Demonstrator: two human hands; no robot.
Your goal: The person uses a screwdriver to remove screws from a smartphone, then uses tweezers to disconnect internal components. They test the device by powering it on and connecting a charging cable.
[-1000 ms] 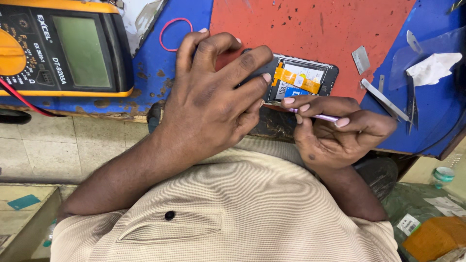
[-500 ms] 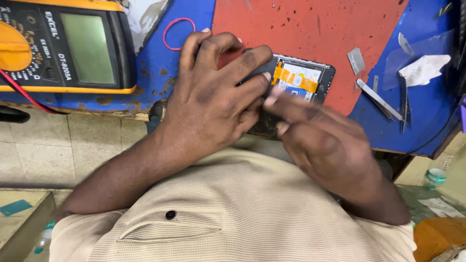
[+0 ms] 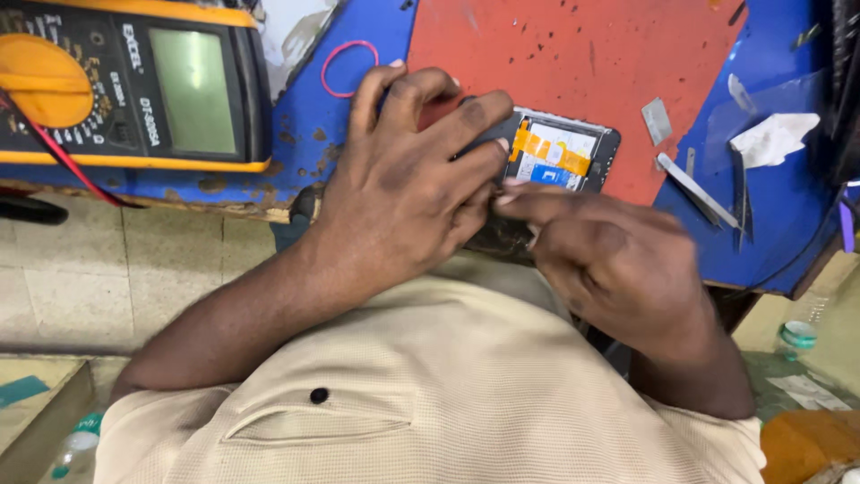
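Note:
An opened phone [image 3: 563, 154] with its back off, showing orange tape and a blue part, lies on a red mat [image 3: 609, 54] at the table's near edge. My left hand [image 3: 403, 184] presses down over the phone's left half and grips it. My right hand [image 3: 614, 264] is turned knuckles up, and its forefinger reaches the phone's near edge. Whatever is under its fingers is hidden, and the hand is slightly blurred.
A yellow and black multimeter [image 3: 134, 85] with a red lead [image 3: 63, 157] sits at the left on the blue table [image 3: 770, 224]. A pink rubber band [image 3: 349, 67] lies beside it. A flat metal tool [image 3: 694, 188], a small metal plate [image 3: 657, 121] and crumpled white paper [image 3: 775, 139] lie to the right.
My right hand held a thin pale tool at the phone's near edge a second ago. It has since rolled knuckles up over that spot, hiding the tool. My left hand stayed put.

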